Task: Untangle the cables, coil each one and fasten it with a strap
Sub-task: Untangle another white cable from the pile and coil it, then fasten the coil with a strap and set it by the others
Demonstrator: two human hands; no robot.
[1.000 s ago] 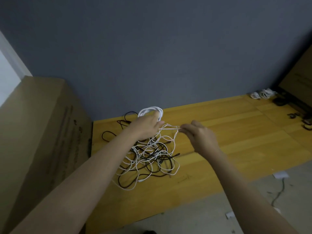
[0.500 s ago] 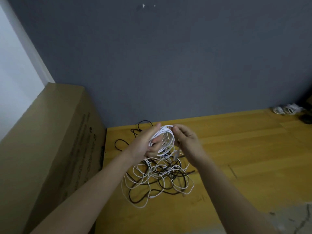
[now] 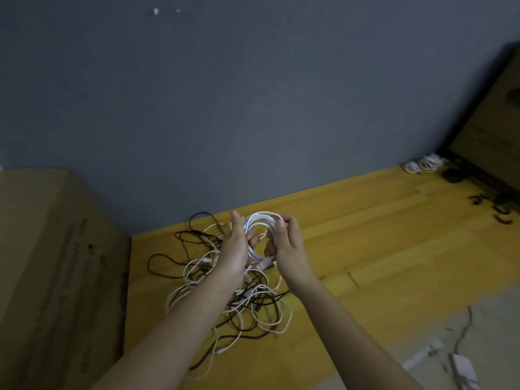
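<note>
white cable coil [image 3: 260, 220]: held above the desk [image 3: 394, 235], over the tangle [image 3: 239, 299] | left hand [image 3: 235, 249] grip: curled through coil | right hand [image 3: 287, 246] grip: pinching its rim | handling: light, limp, springy, likely to unwind; hold across all turns while strapping

Two hands [image 3: 236, 249], two boxes [image 3: 50, 263] (cables perhaps five).

Coil [image 3: 260, 220]: white
Tangle [image 3: 239, 299]: black and white cables mixed
Floor [image 3: 380, 249]: yellow wood planks
Wall [image 3: 253, 108]: grey-blue
Box [image 3: 50, 263]: brown
</note>
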